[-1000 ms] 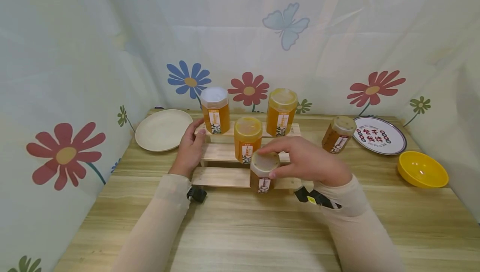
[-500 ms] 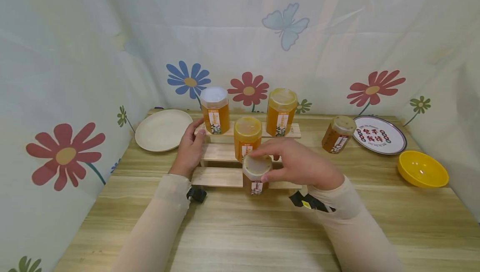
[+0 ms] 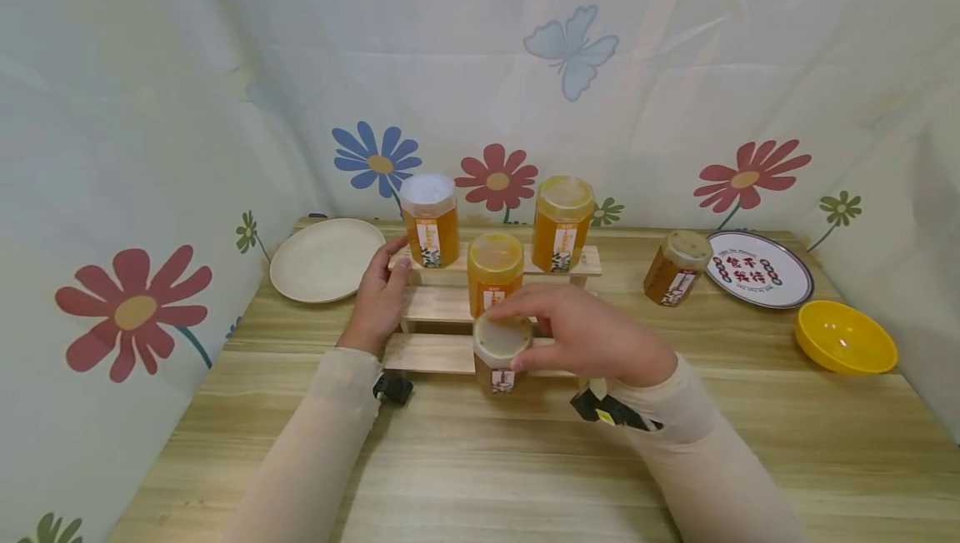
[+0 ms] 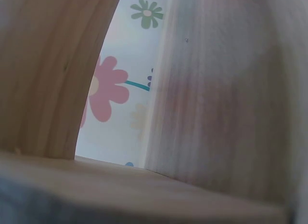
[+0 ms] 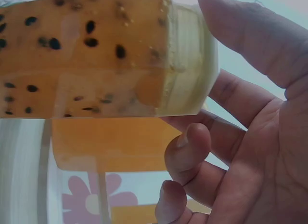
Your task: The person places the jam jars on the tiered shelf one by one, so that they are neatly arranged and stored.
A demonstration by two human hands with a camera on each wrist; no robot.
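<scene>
My right hand [image 3: 592, 335] pinches the lid end of a seeded amber jar [image 3: 495, 376] between thumb and fingers. The jar is upright at the lowest step of the three-step wooden rack [image 3: 438, 303]; whether its base touches the step cannot be told. Black seeds show through the jar [image 5: 96, 55] in the right wrist view. My left hand [image 3: 381, 297] grips the rack's left end near the top step. Behind the held jar, an orange jar [image 3: 495, 260] stands on the middle step. A white-lidded jar [image 3: 433, 235] and a yellow-lidded jar [image 3: 561, 235] stand on the top step.
Right of the rack, another seeded jar [image 3: 675, 272] stands on the table [image 3: 480, 460], beside a white plate with red characters [image 3: 750, 297]. A yellow bowl [image 3: 843, 343] sits farther right. At the left lies a cream plate [image 3: 322, 264]. A floral curtain [image 3: 465, 93] encloses the table.
My right hand has carried the seeded jar a little to the left and slightly nearer, along the lowest step. The left hand and the other jars stay put.
</scene>
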